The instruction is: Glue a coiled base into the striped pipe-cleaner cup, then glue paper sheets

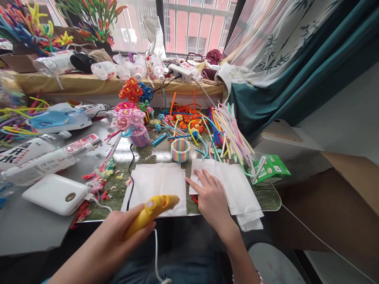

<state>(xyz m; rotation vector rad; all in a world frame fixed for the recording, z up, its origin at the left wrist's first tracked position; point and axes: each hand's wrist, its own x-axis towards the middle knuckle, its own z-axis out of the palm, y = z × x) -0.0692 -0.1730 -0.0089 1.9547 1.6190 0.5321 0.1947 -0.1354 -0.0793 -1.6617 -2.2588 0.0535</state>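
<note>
My left hand (pixel 133 230) is wrapped round what looks like a yellow hot glue gun (pixel 154 207), its brownish tip pointing right above a white paper sheet (pixel 160 179). A white cord (pixel 156 252) hangs below that hand. With fingers spread, my right hand (pixel 211 197) rests on a second set of white sheets (pixel 238 185), which overlap and hang over the table's front edge. Just beyond the gap between the papers stands a round pastel-striped container (pixel 180 150). Part of something red shows beside my right wrist.
Pink fuzzy-stem flowers stand in a striped pot (pixel 140 137). Pastel pipe cleaners (pixel 232 130) lie behind a green carton (pixel 271 169). At left are a white power bank (pixel 57 194), plastic bottles (pixel 53 157) and colourful scraps. A black cable (pixel 132 169) crosses the left paper.
</note>
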